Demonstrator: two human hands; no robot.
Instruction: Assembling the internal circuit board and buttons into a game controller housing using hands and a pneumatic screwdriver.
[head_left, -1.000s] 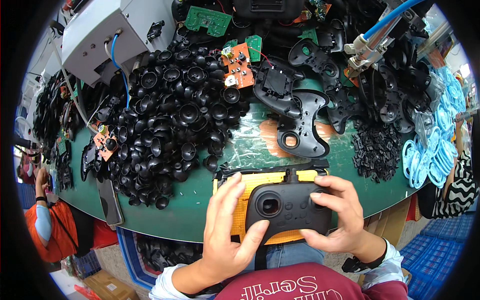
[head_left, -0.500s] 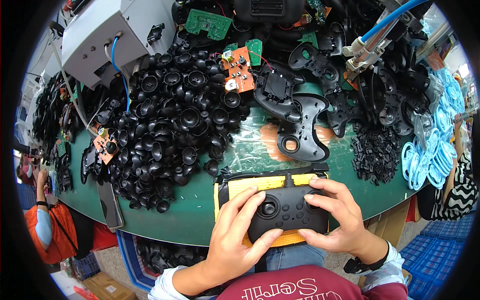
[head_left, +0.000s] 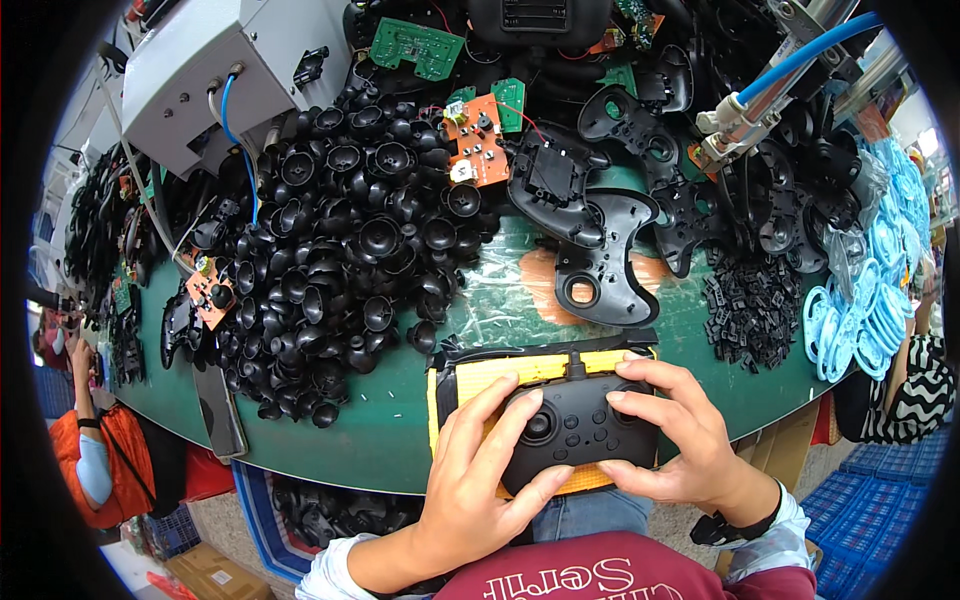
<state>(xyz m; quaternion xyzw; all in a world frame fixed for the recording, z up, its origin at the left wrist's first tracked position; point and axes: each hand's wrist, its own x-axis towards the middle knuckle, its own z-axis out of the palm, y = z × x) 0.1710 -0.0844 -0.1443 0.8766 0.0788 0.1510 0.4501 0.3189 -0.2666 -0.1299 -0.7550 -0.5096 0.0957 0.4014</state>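
A black game controller (head_left: 569, 447) lies face up over a yellow textured pad (head_left: 528, 370) with black tape along its far edge. My left hand (head_left: 478, 463) grips the controller's left end. Its index fingertip is beside the left thumbstick (head_left: 540, 424), and the thumb presses the near edge. My right hand (head_left: 690, 442) holds the other end. One finger rests by the upper right of the face, another reaches the far edge, and the thumb is at the near side. A short black stub (head_left: 575, 365) sticks up at the controller's far edge.
A large heap of black cup-shaped parts (head_left: 330, 250) fills the left. Ahead are controller shells (head_left: 607, 262) and an orange circuit board (head_left: 478, 142). Small black pieces (head_left: 750, 312) and light blue rings (head_left: 860, 320) lie right. A metal cylinder with blue hose (head_left: 740, 118) stands upper right.
The controller's left end has dipped slightly toward me, and my left index finger and thumb have shifted down with it. My right hand has hardly moved. The cylinder and blue hose appear moved slightly right.
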